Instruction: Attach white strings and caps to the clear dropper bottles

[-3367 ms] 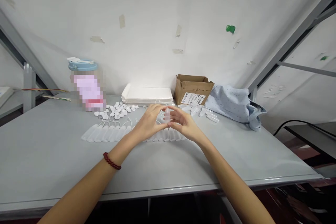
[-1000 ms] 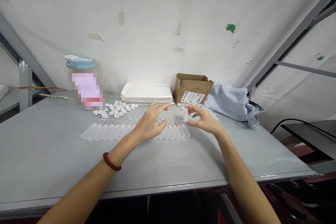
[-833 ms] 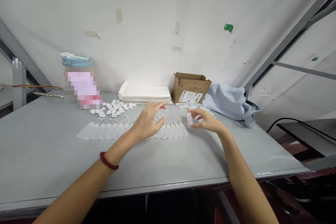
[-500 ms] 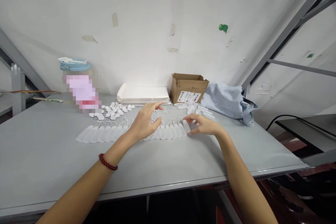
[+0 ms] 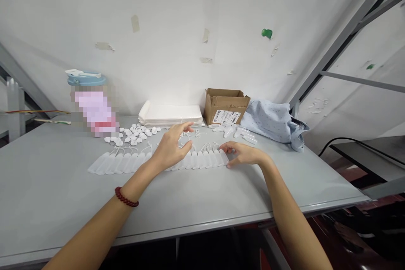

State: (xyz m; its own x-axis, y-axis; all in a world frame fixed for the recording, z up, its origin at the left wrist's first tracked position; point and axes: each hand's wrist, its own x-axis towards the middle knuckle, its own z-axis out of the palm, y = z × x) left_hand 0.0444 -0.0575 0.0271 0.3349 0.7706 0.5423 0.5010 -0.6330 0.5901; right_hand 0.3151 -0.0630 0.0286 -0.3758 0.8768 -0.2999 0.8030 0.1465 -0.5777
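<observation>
Right hand [image 5: 246, 153] touches the tube row [image 5: 198, 160] at right end; its grip I cannot tell. Left hand [image 5: 171, 145], thumb and fingers apart, is above this row.

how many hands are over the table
2: the left hand, open above the row of tubes; the right hand, at the tube on the row's right end. Both show clearly.

Mid-front tbl [image 5: 190, 202] open; wht-pc row [image 5: 196, 160] blocks beyond
</observation>
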